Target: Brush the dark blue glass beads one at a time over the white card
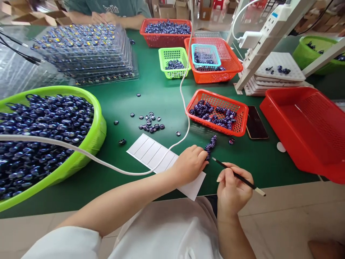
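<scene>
My left hand (pixel 192 163) lies over a ruled white paper strip (pixel 151 151), fingers bent and closed at the near end of a row of small dark purple-blue parts (pixel 211 143). The fingertips are partly hidden, but they appear to pinch that end of the row. My right hand (pixel 234 185) grips a slim black pen-like tool (pixel 241 178) with a pale rear end. Its thin silvery tip points left, a little apart from the row. One loose part (pixel 231 141) sits to the right of the row, below an orange basket (pixel 218 99) holding more such parts.
A white cable (pixel 121 171) crosses the table and paper. A large green basket (pixel 101 126) of dark parts stands left. Loose pieces (pixel 152 126) lie mid-table. A phone (pixel 257 122) and red bin (pixel 304 144) are right; stacked clear trays (pixel 88 61) and a person's arms (pixel 134 21) are behind.
</scene>
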